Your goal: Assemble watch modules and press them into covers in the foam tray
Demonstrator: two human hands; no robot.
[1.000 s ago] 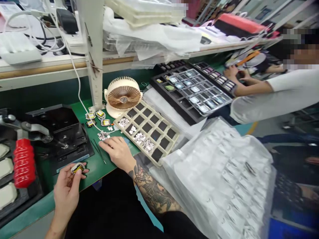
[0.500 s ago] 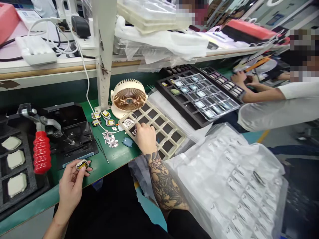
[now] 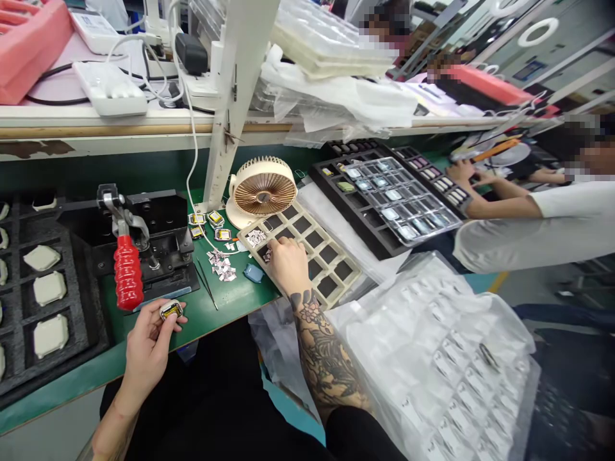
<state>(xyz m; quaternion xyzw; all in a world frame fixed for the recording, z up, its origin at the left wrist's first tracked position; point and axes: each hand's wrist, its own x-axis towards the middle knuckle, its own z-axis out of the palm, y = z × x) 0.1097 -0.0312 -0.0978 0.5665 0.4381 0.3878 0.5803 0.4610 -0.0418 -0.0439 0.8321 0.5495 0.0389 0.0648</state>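
My left hand [image 3: 152,346] holds a small watch-like case [image 3: 171,310] with a yellow and black inside, pinched between thumb and fingers above the bench's front edge. My right hand [image 3: 288,264] reaches into a left-side compartment of the beige divided tray [image 3: 328,301]; its fingertips are closed among small parts [image 3: 268,255], and what they grip is too small to make out. Small white pieces [image 3: 256,237] lie in the neighbouring compartment. Beside the tray are a pile of small pinkish-white pieces [image 3: 222,267], a blue piece [image 3: 253,273], tweezers [image 3: 207,285] and several open cases [image 3: 216,219].
A press with a red handle [image 3: 128,272] stands at the left, beside a black foam tray [image 3: 79,291]. A fan [image 3: 264,187] sits behind the beige tray. Plastic-covered trays [image 3: 432,339] lie at the right. Another person's hands [image 3: 462,171] are at the far right.
The view has swung left, so the bench things appear further right. My left hand still holds the case, and my right hand remains in the beige tray's compartment.
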